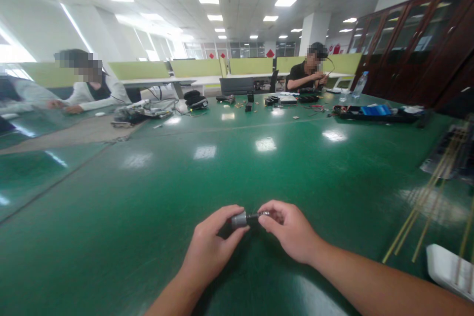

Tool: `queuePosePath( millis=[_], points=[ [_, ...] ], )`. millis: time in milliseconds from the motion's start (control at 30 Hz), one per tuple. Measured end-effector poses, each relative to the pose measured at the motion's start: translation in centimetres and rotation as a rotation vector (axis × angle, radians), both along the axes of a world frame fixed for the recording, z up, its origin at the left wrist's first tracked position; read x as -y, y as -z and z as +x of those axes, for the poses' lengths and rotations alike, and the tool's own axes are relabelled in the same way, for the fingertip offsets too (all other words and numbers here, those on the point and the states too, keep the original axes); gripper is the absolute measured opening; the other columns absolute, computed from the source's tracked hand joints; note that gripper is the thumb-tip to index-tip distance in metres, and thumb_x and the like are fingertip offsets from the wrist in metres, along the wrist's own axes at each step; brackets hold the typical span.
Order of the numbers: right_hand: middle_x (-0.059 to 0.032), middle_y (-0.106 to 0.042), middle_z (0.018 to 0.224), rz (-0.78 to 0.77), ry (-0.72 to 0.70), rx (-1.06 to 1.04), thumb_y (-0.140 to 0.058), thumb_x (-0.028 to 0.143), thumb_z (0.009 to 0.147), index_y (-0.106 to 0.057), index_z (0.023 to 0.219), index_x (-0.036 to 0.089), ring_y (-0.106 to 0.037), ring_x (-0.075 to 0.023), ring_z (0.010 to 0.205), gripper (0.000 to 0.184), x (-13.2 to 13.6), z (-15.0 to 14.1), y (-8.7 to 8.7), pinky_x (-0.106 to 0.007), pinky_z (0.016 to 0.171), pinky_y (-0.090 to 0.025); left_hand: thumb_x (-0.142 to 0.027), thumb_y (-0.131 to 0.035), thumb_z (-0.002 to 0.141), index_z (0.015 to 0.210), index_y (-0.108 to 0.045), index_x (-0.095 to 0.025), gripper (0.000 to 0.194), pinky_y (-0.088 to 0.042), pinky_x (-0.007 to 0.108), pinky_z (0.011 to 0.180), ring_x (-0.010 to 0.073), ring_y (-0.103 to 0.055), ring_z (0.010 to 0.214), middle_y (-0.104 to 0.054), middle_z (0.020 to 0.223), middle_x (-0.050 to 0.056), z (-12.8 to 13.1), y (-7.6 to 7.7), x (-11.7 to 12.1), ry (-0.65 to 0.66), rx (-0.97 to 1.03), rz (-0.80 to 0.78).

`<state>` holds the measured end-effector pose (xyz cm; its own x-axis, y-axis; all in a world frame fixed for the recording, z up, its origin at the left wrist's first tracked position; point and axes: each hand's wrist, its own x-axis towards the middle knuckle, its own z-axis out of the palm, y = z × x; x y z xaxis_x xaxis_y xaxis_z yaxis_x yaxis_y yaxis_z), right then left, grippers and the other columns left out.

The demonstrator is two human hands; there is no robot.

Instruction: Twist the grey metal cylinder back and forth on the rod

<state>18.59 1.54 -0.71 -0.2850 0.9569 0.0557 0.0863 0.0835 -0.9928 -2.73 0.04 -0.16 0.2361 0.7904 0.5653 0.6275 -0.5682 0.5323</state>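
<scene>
Just above the green table [177, 173], a small grey cylinder with a dark shaft [239, 219] lies sideways between my hands. My left hand [211, 244] is closed around the cylinder's wide grey end, thumb below and fingers above. At the other side, my right hand [292, 229] pinches the thin end of the shaft, where a shiny metal tip shows by the fingertips. The exact kind of part is too small to make out, and my fingers hide some of it.
Thin wooden sticks [425, 202] and a white tray [440, 264] are at the right. Far back lie a blue-topped black case [377, 112], a plastic bottle [359, 85], small black parts [272, 100] and tangled cables [140, 111]. People sit at the far side and left.
</scene>
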Motion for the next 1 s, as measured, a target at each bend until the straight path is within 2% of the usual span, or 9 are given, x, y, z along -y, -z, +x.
queuePosePath(
  millis=[567,1000],
  points=[
    [0.0000,-0.060,0.072,0.001,0.000,0.004,-0.060,0.029,0.087,-0.067,0.094,0.016,-0.056,-0.0144,0.067,0.016,0.02,0.02,0.00,-0.027,0.066,-0.044,-0.027,-0.069,0.085,0.109,-0.067,-0.027,0.024,-0.055,0.028,0.091,0.0176,-0.067,0.097,-0.070,0.106,0.000,-0.01,-0.25,-0.08,-0.013,0.023,-0.008],
    [0.0000,-0.059,0.070,-0.019,0.007,-0.012,-0.060,0.034,0.088,-0.065,0.092,0.016,-0.055,-0.0139,0.064,0.019,-0.30,0.08,0.22,-0.027,0.065,-0.043,-0.028,-0.072,0.083,0.106,-0.067,-0.032,0.024,-0.053,0.023,0.090,0.0142,-0.067,0.094,-0.070,0.104,-0.006,-0.20,-0.10,-0.18,-0.042,0.048,-0.018]
  ],
)
